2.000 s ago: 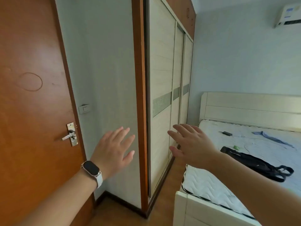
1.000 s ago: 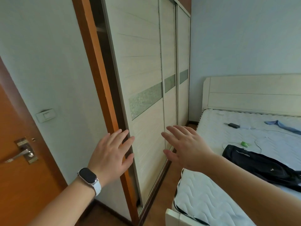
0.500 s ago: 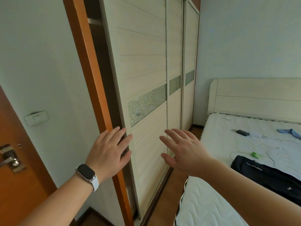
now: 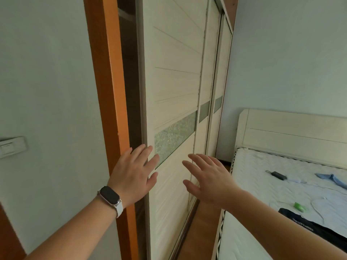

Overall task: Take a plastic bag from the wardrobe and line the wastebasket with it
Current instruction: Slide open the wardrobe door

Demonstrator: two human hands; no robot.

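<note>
The wardrobe (image 4: 174, 87) fills the middle of the view, with cream sliding doors and a frosted band across each. A dark narrow gap (image 4: 129, 91) shows between the nearest door and the orange wooden frame (image 4: 109, 81). My left hand (image 4: 134, 175), with a watch on the wrist, is held flat with fingers apart over the near edge of that door. My right hand (image 4: 208, 179) is open too, raised in front of the same door further right. Whether either palm touches the door I cannot tell. No plastic bag or wastebasket is in view.
A bed (image 4: 262, 184) with a white mattress stands close on the right, leaving a narrow strip of wooden floor (image 4: 202, 228) along the wardrobe. A black bag (image 4: 309, 228), cables and small items lie on the mattress. A wall switch (image 4: 11, 147) is at far left.
I have come closer to the wardrobe and turned right, so the room door has left the view. Both open hands have risen toward the nearest sliding door.
</note>
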